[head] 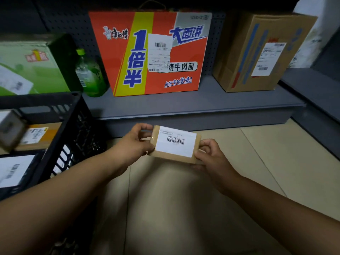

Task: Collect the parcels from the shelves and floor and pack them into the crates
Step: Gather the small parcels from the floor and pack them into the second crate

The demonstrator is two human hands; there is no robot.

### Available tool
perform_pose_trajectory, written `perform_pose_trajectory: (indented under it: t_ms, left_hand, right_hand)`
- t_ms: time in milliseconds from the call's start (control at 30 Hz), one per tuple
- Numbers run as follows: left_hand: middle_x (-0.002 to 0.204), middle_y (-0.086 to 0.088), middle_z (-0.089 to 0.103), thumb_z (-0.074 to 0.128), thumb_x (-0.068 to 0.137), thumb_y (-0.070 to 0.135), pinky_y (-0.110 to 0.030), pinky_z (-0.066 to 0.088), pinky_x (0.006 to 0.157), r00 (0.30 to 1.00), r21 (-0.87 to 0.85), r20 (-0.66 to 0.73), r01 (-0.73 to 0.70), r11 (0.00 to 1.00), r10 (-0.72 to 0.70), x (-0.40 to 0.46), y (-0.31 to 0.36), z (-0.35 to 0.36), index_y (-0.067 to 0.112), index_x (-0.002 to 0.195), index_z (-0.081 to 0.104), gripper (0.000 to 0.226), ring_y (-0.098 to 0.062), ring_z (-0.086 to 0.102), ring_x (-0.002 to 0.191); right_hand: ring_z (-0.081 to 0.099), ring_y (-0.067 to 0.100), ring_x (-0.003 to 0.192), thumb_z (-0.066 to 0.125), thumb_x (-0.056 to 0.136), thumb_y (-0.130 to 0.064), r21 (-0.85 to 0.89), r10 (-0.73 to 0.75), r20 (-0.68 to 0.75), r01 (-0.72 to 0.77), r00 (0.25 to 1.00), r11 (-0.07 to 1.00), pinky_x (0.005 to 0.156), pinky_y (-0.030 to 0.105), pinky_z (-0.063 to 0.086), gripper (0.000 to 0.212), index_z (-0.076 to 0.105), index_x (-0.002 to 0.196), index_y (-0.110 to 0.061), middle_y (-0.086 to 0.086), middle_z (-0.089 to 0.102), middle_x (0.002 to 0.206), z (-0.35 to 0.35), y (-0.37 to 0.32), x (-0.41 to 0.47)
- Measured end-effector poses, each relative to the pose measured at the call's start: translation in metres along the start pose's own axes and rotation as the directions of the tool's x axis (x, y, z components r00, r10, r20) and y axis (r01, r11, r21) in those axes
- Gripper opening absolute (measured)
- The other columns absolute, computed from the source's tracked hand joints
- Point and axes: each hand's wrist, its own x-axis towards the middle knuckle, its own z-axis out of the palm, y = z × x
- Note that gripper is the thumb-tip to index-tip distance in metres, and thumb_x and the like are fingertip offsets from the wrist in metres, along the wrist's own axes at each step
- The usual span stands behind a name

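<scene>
Brown parcel point(175, 144), one, gripped by two hands.

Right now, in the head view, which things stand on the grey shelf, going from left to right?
Green carton → green bottle → big orange noodle box → brown cardboard box.

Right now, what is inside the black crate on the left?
The black crate holds at least three labelled parcels: a flat brown box, a small box on top, and a white-labelled parcel nearer the camera. Anything beneath them is covered.
</scene>
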Motion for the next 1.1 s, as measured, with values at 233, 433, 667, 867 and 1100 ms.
perform_pose_trajectory:
  t_ms: [233, 433, 667, 867, 1100]
  left_hand:
    - [0.101, 0.001, 0.061, 0.074, 0.07, -0.001, -0.025, 0.054, 0.076, 0.988, 0.125, -0.058, -0.137, 0.983, 0.146, -0.011, 0.019, -0.035, 0.016, 0.103, 0.05, 0.045, -0.01, 0.064, 0.088]
    - [0.109, 0.003, 0.049, 0.084, 0.065, 0.019, -0.016, 0.045, 0.072, 0.969, 0.181, -0.097, -0.208, 0.961, 0.228, -0.016, 0.033, -0.08, 0.027, 0.136, 0.032, 0.088, -0.006, 0.055, 0.096]
    - [0.132, 0.008, 0.02, 0.087, 0.056, 0.029, -0.015, 0.023, 0.102, 0.869, 0.546, -0.139, -0.332, 0.769, 0.474, -0.037, 0.045, -0.159, 0.026, 0.148, 0.02, 0.114, -0.002, 0.028, 0.119]
    - [0.122, 0.011, 0.023, 0.084, 0.059, 0.022, -0.019, 0.033, 0.092, 0.866, 0.621, -0.255, -0.194, 0.759, 0.431, -0.064, 0.04, -0.261, 0.025, 0.147, 0.021, 0.108, -0.007, 0.036, 0.108]
    - [0.132, -0.005, 0.022, 0.081, 0.064, 0.014, -0.027, 0.041, 0.1, 0.865, 0.577, -0.403, -0.015, 0.816, 0.301, -0.075, -0.018, -0.334, 0.013, 0.149, 0.015, 0.107, -0.021, 0.041, 0.117]
  right_hand:
    - [0.067, 0.011, 0.098, 0.066, 0.076, 0.006, 0.065, -0.141, 0.114, 0.135, 0.983, 0.989, 0.068, 0.022, 0.055, 0.028, 0.045, 0.087, -0.01, -0.009, 0.064, 0.111, 0.015, -0.02, -0.004]
    - [0.054, -0.005, 0.114, 0.069, 0.073, 0.003, -0.175, -0.258, 0.232, 0.301, 0.938, 0.937, 0.081, 0.019, 0.052, 0.032, 0.044, 0.078, -0.016, -0.023, 0.049, 0.13, 0.05, -0.063, -0.003]
    - [0.054, -0.008, 0.109, 0.068, 0.072, 0.011, -0.191, -0.357, 0.36, 0.442, 0.862, 0.876, 0.073, 0.01, 0.049, 0.04, 0.039, 0.081, -0.016, -0.027, 0.052, 0.116, 0.134, -0.121, 0.01]
    - [0.054, 0.025, 0.119, 0.068, 0.071, 0.014, -0.237, -0.437, 0.443, 0.573, 0.783, 0.785, 0.098, 0.038, 0.045, 0.046, 0.036, 0.081, -0.019, 0.014, 0.055, 0.121, 0.247, -0.151, 0.026]
    - [0.061, 0.021, 0.091, 0.061, 0.079, 0.001, -0.424, -0.487, 0.447, 0.657, 0.75, 0.624, 0.08, 0.036, 0.048, 0.024, 0.052, 0.095, -0.014, 0.005, 0.063, 0.097, 0.361, -0.132, 0.056]
